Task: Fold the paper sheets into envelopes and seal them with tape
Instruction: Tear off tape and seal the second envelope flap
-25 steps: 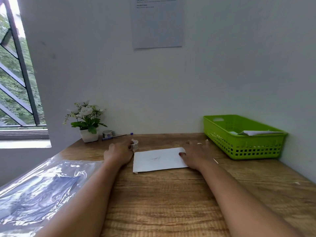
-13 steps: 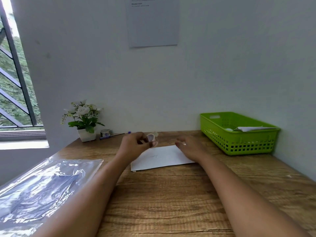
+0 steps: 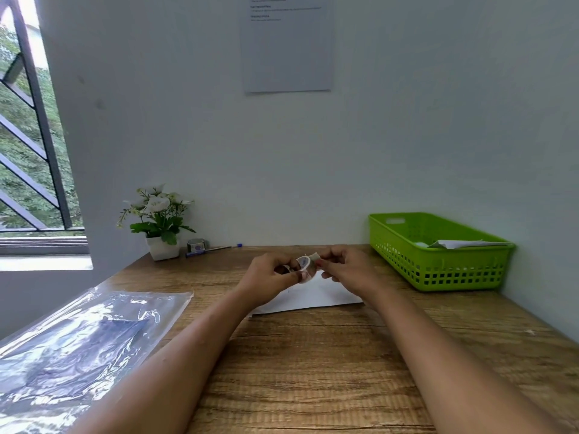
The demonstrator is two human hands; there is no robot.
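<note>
Sealing is starting: left hand (image 3: pixel 269 274) is gripping the roll (image 3: pixel 303 264), right hand (image 3: pixel 347 267) is pinching its end, likely needing a strip pulled next.

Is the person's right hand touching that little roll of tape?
Touching. The head view shows the right hand pinching the loose end of the tape roll, while the left hand holds the roll itself.

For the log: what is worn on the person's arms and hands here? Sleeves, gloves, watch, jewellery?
The left forearm and right forearm are bare to the frame edge: no sleeves, no watch. The left hand and right hand are ungloved. Whether any fingers carry a ring is too small to tell.
</note>
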